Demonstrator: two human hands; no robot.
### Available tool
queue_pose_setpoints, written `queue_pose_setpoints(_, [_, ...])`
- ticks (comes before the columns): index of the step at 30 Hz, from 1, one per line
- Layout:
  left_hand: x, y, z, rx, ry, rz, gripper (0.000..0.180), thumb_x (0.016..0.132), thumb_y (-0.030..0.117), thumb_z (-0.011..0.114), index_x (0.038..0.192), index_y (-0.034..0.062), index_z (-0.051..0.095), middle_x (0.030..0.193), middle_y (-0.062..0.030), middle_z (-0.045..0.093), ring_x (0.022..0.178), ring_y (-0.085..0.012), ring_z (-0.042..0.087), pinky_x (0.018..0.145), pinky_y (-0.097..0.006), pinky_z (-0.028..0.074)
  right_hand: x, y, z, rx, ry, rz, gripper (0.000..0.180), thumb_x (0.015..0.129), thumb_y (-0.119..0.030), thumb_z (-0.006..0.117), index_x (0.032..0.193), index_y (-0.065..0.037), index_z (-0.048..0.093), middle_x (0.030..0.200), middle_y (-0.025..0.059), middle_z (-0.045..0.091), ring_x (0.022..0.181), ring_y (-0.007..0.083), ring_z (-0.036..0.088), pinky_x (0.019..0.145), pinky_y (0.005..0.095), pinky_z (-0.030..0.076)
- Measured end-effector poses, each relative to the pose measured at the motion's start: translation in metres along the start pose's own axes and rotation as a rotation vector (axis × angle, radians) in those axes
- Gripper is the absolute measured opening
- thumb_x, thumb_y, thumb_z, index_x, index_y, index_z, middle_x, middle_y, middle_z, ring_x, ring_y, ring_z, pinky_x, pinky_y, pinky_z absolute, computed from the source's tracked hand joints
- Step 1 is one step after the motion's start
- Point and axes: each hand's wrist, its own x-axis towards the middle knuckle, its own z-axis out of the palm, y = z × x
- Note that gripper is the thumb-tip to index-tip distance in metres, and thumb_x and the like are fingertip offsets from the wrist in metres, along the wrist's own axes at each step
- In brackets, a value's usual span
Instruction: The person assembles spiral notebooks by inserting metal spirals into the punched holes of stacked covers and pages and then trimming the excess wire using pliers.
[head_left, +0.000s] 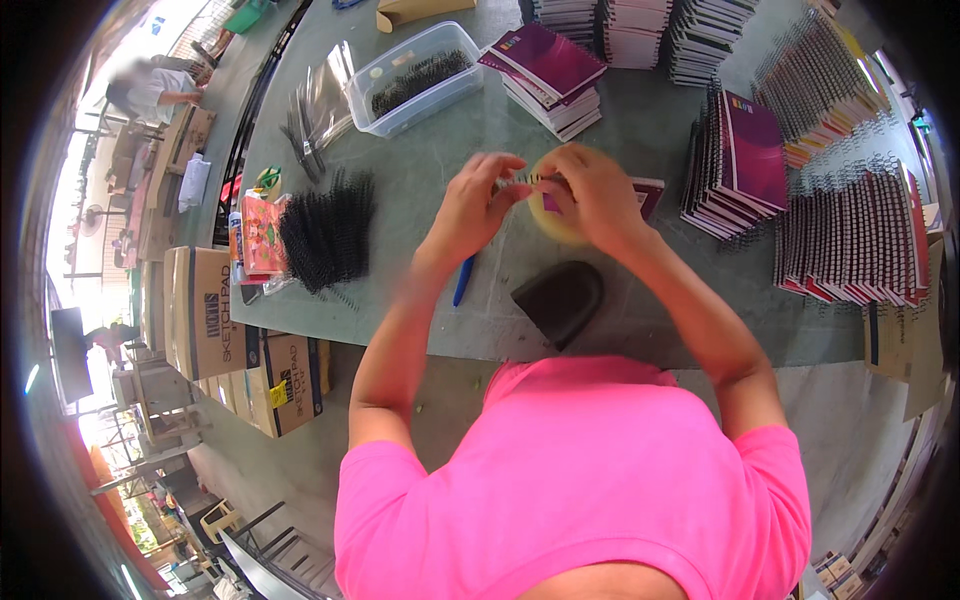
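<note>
Over the middle of the table, my left hand (478, 200) and my right hand (597, 198) come close together, fingertips pinched. Between them runs what looks like a short dark spiral binding coil (531, 181), with both hands on its ends. A round yellow disc-like thing (560, 232), smeared by motion, lies under my right hand, with a bit of purple showing against it. Beyond that hand pokes out the edge of a maroon notebook (650, 190), mostly hidden. A blue pen-like tool (464, 281) lies below my left wrist, and a dark rounded block (560, 303) is nearer my body.
Loose black coils (328, 230) are heaped at left beside a red packet (263, 235). A clear plastic bin (415, 75) holds more coils. Stacked maroon notebooks (545, 62) stand at the back, and coil-bound stacks (735, 160) fill the right. Cardboard boxes (205, 310) sit left of the table.
</note>
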Motion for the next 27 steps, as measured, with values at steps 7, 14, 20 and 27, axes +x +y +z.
queue_pose_setpoints(7, [-0.001, 0.005, 0.001, -0.087, -0.145, -0.126, 0.019, 0.084, 0.012, 0.064, 0.099, 0.0019, 0.061, 0.075, -0.0079, 0.062, 0.056, -0.0111, 0.054, 0.058, -0.027, 0.046, -0.01, 0.013, 0.005, -0.171, -0.172, 0.005, 0.021, 0.075, -0.02, 0.065, 0.089, -0.006, 0.061, 0.085, 0.0122, 0.064, 0.08, 0.0312, 0.061, 0.067, 0.0411, 0.047])
queue_pose_setpoints(14, [-0.001, 0.012, 0.017, 0.112, 0.179, 0.087, 0.013, 0.083, 0.009, 0.064, 0.092, 0.0008, 0.06, 0.076, -0.0074, 0.061, 0.063, -0.0136, 0.056, 0.058, -0.028, 0.045, -0.007, 0.01, 0.003, -0.21, -0.202, 0.057, 0.017, 0.079, -0.021, 0.061, 0.092, -0.011, 0.064, 0.081, 0.0091, 0.065, 0.076, 0.026, 0.064, 0.066, 0.0388, 0.049])
queue_pose_setpoints(20, [0.006, -0.001, -0.005, -0.262, -0.24, -0.202, 0.02, 0.079, 0.01, 0.069, 0.095, 0.0025, 0.06, 0.08, -0.0091, 0.057, 0.068, -0.0195, 0.057, 0.06, -0.03, 0.046, -0.005, 0.006, -0.007, -0.066, -0.203, 0.05, 0.02, 0.08, -0.015, 0.061, 0.098, -0.005, 0.062, 0.09, 0.0149, 0.063, 0.085, 0.0325, 0.06, 0.07, 0.0418, 0.047])
queue_pose_setpoints(27, [0.0, 0.005, 0.009, 0.111, 0.107, 0.212, 0.02, 0.078, 0.007, 0.067, 0.097, 0.0048, 0.061, 0.083, -0.0097, 0.057, 0.071, -0.0241, 0.056, 0.064, -0.034, 0.046, -0.004, 0.005, 0.002, 0.022, -0.034, 0.048, 0.014, 0.082, -0.017, 0.06, 0.09, -0.006, 0.061, 0.086, 0.012, 0.063, 0.081, 0.0314, 0.06, 0.069, 0.0406, 0.047])
